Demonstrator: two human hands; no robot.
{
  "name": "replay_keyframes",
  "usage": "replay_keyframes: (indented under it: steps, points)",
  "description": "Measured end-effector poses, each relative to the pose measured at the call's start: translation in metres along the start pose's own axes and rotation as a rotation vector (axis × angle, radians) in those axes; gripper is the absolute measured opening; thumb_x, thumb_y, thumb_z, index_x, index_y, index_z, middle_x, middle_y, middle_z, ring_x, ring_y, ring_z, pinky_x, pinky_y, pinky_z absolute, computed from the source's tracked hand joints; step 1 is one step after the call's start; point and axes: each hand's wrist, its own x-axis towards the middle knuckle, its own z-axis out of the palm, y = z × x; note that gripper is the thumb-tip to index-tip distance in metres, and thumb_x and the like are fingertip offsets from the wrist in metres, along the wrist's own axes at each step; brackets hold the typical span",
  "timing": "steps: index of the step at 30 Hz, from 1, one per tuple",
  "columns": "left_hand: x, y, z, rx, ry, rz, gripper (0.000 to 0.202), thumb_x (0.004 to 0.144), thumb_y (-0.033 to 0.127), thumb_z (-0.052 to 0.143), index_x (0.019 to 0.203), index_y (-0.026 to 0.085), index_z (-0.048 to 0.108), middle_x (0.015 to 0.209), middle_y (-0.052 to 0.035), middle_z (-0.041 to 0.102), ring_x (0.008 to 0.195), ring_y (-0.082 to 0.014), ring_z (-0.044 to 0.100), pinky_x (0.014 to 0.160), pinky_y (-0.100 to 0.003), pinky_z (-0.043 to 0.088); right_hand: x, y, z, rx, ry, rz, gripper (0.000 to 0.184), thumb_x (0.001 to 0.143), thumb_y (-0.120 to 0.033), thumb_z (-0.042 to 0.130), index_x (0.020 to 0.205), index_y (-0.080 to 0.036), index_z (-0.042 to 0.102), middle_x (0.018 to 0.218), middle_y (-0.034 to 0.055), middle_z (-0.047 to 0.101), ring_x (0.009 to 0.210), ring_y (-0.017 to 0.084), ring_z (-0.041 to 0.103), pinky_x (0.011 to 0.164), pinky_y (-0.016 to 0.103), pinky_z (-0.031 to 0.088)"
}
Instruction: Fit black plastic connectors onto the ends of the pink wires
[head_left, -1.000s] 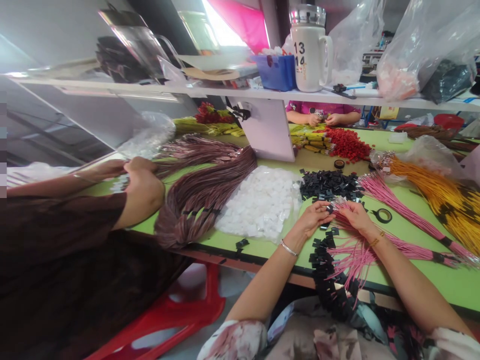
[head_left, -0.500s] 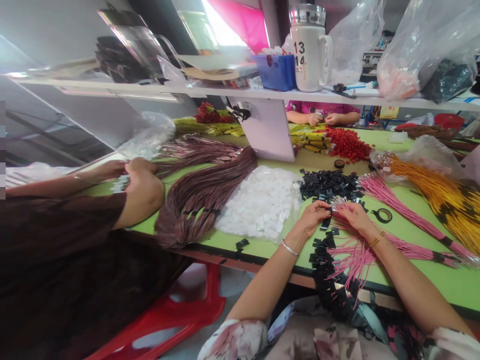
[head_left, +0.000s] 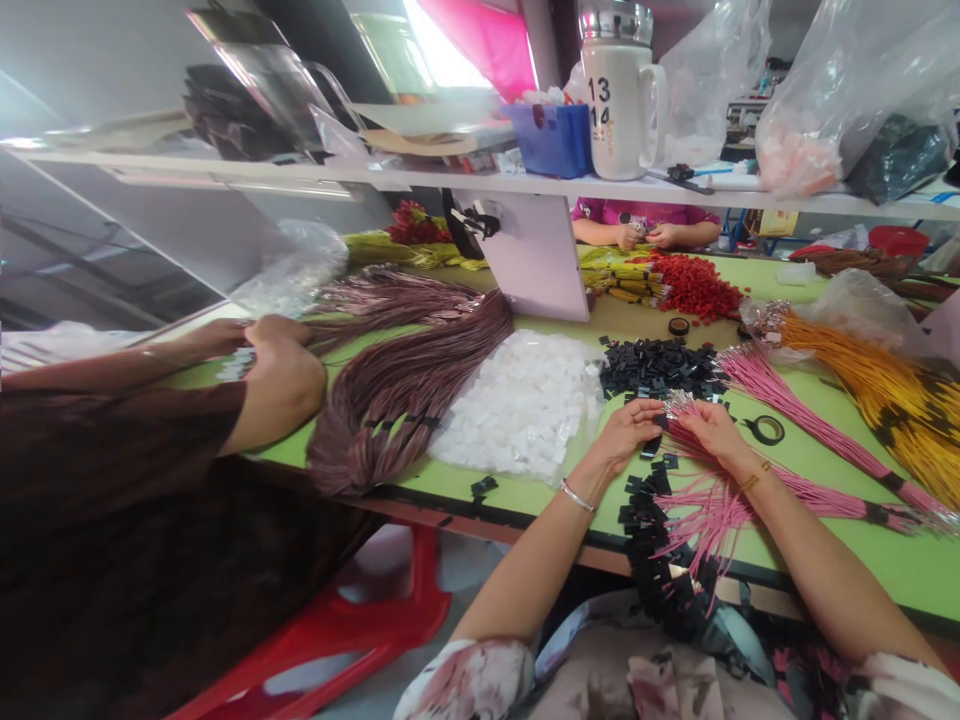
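Note:
My right hand (head_left: 712, 432) is closed on a bundle of pink wires (head_left: 705, 500), whose silvery ends (head_left: 679, 401) stick out toward my left hand. Pinched fingers of my left hand (head_left: 632, 432) meet those ends, gripping a small black connector (head_left: 660, 422) that is mostly hidden. Below both hands, black connectors (head_left: 643, 520) on pink wires hang over the table edge toward my lap. Just behind my hands lies a heap of loose black connectors (head_left: 660, 367).
A bag of white connectors (head_left: 517, 410) and a bundle of brown wires (head_left: 405, 400) lie to the left. Black tape (head_left: 767, 430), more pink wires (head_left: 810, 415) and yellow wires (head_left: 870, 370) are on the right. A co-worker's arm (head_left: 281, 385) reaches in at left. Overhead runs a shelf (head_left: 465, 182).
Both my hands stay almost in place, with only slight finger movement at the wire ends. The view has shifted very slightly.

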Motion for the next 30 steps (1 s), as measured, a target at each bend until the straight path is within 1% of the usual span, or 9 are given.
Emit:
replay_keyframes:
  steps: [3,7,11,14,18,21,25,28,30]
  points:
    - [-0.001,0.0009,-0.0001,-0.027,-0.011,-0.048,0.05,0.057,0.007,0.08,0.106,0.014,0.071,0.101,-0.0077,0.071,0.085,-0.0132,0.064,0.08,-0.027,0.051,0.0003,0.0004,-0.0006,0.005,-0.031,0.009,0.036,0.074,-0.053,0.065,0.066,-0.019,0.055,0.057,-0.0038,0.044,0.054,0.011,0.033,0.053,0.026,0.026]
    - [-0.0011,0.0014,-0.0015,-0.016,0.007,-0.085,0.047,0.063,0.007,0.079,0.109,0.015,0.072,0.107,-0.0097,0.071,0.077,-0.0107,0.063,0.073,-0.025,0.051,0.0001,-0.0009,-0.0014,-0.043,-0.033,0.003,0.033,0.075,-0.049,0.065,0.066,-0.019,0.055,0.057,-0.0036,0.044,0.055,0.011,0.034,0.052,0.025,0.026]
    - [0.0006,0.0009,-0.0021,0.008,0.019,-0.08,0.042,0.065,0.011,0.08,0.107,0.014,0.075,0.109,-0.0117,0.072,0.076,-0.01,0.062,0.069,-0.022,0.049,-0.0014,-0.0054,-0.0013,-0.144,-0.024,-0.056,0.026,0.076,-0.042,0.062,0.066,-0.019,0.055,0.057,-0.0028,0.046,0.056,0.012,0.036,0.053,0.025,0.028]
    - [0.002,-0.0004,-0.0006,0.029,0.034,-0.042,0.041,0.063,0.014,0.082,0.103,0.012,0.076,0.103,-0.0124,0.074,0.074,-0.0108,0.061,0.065,-0.021,0.046,-0.0023,-0.008,-0.0008,-0.217,-0.005,-0.11,0.023,0.075,-0.037,0.061,0.063,-0.019,0.053,0.057,-0.0026,0.046,0.056,0.012,0.036,0.054,0.025,0.03]
    - [0.0015,-0.0007,0.0033,0.07,0.051,0.004,0.042,0.062,0.019,0.083,0.102,0.012,0.077,0.097,-0.0114,0.075,0.073,-0.0114,0.06,0.066,-0.023,0.045,-0.001,-0.0054,-0.0021,-0.24,-0.017,-0.1,0.025,0.076,-0.037,0.058,0.061,-0.02,0.049,0.056,-0.0037,0.043,0.054,0.011,0.034,0.053,0.025,0.029]
    - [-0.0005,0.0018,0.0047,0.117,0.04,0.021,0.04,0.062,0.021,0.083,0.101,0.012,0.077,0.092,-0.0092,0.074,0.069,-0.0101,0.058,0.067,-0.023,0.044,0.0006,-0.0029,-0.0036,-0.233,-0.022,-0.085,0.025,0.076,-0.039,0.058,0.062,-0.02,0.048,0.056,-0.0043,0.042,0.053,0.011,0.034,0.052,0.025,0.029]
    - [-0.0021,0.0046,0.0025,0.156,0.049,0.023,0.037,0.062,0.025,0.084,0.095,0.012,0.075,0.082,-0.0051,0.07,0.068,-0.0098,0.057,0.068,-0.024,0.044,0.0018,-0.0027,-0.0029,-0.273,-0.018,-0.092,0.025,0.075,-0.036,0.056,0.059,-0.02,0.045,0.056,-0.0039,0.042,0.053,0.011,0.034,0.052,0.025,0.028]
    - [-0.0009,0.002,0.0013,0.18,0.052,0.023,0.032,0.062,0.026,0.084,0.09,0.012,0.074,0.074,-0.0026,0.066,0.064,-0.0091,0.055,0.067,-0.024,0.044,0.0016,-0.0025,-0.0008,-0.272,-0.005,-0.089,0.025,0.076,-0.037,0.054,0.059,-0.02,0.044,0.056,-0.0037,0.042,0.053,0.011,0.034,0.052,0.025,0.028]
    - [0.0004,-0.0015,0.002,0.215,0.036,0.033,0.028,0.063,0.024,0.082,0.086,0.011,0.074,0.072,-0.002,0.065,0.062,-0.0084,0.054,0.064,-0.023,0.043,0.0008,-0.0024,0.0008,-0.269,-0.035,-0.102,0.025,0.076,-0.036,0.053,0.06,-0.02,0.044,0.057,-0.0037,0.042,0.054,0.011,0.034,0.052,0.025,0.029]
